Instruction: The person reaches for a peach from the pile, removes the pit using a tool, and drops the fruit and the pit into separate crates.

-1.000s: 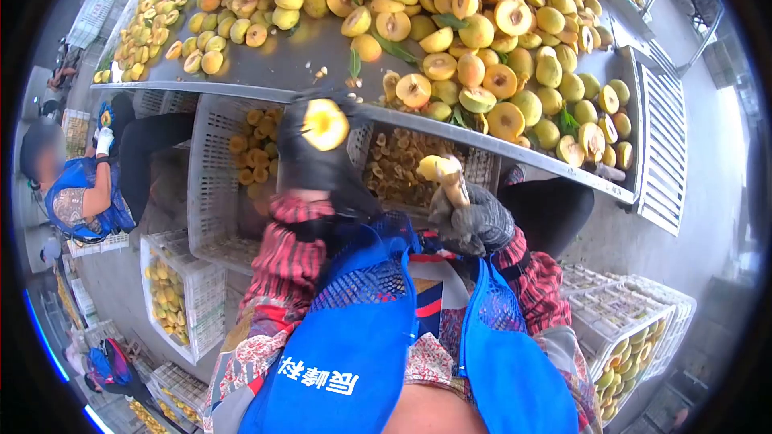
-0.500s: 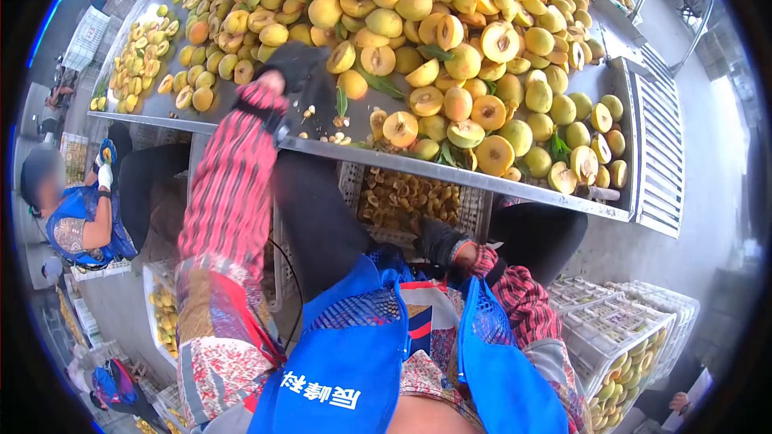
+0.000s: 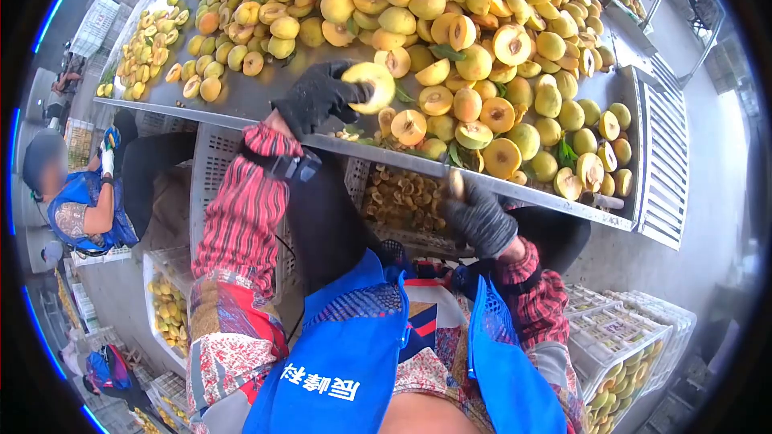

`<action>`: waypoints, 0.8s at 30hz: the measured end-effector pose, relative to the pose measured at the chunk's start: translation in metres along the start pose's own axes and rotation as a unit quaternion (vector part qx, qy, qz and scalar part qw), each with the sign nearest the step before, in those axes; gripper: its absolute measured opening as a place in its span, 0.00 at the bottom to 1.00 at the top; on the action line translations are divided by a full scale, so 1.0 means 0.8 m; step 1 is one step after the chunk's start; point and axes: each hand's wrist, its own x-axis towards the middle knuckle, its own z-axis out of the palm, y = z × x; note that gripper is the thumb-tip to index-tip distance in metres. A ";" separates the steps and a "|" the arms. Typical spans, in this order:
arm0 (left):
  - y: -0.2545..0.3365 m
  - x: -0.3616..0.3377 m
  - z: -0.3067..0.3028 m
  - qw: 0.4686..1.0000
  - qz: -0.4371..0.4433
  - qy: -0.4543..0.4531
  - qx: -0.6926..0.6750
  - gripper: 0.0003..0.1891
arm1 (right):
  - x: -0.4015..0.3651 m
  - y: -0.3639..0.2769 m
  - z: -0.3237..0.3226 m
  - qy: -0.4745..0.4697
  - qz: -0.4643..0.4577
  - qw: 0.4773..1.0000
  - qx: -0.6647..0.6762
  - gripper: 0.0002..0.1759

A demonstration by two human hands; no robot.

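Observation:
In the head view my left hand (image 3: 315, 98), in a black glove, is closed on a yellow peach (image 3: 371, 87) with a pale cut face, just above the front of the metal table. My right hand (image 3: 481, 221), in a dark grey glove, is closed below the table's front edge. Out of its top sticks a small knife (image 3: 456, 185) with a tan handle; its thin blade is hard to make out against the table edge. A big heap of whole and halved yellow peaches (image 3: 398, 20) covers the table beyond both hands.
The metal table's front lip (image 3: 362, 149) runs between my hands. Beneath it stands a crate of peach pieces (image 3: 406, 201). White crates of fruit (image 3: 615, 333) are stacked at right, a slatted metal panel (image 3: 663, 153) above them. A co-worker in blue (image 3: 80, 201) sits at left.
My left hand has drawn back from the table surface and now holds a peach, moving slightly right. My right hand has risen from my lap toward the table edge, with the knife showing.

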 end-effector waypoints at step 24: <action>-0.040 -0.072 0.131 0.858 0.456 -0.005 0.235 0.16 | 0.008 -0.031 -0.001 0.114 -0.271 0.949 -0.115 0.22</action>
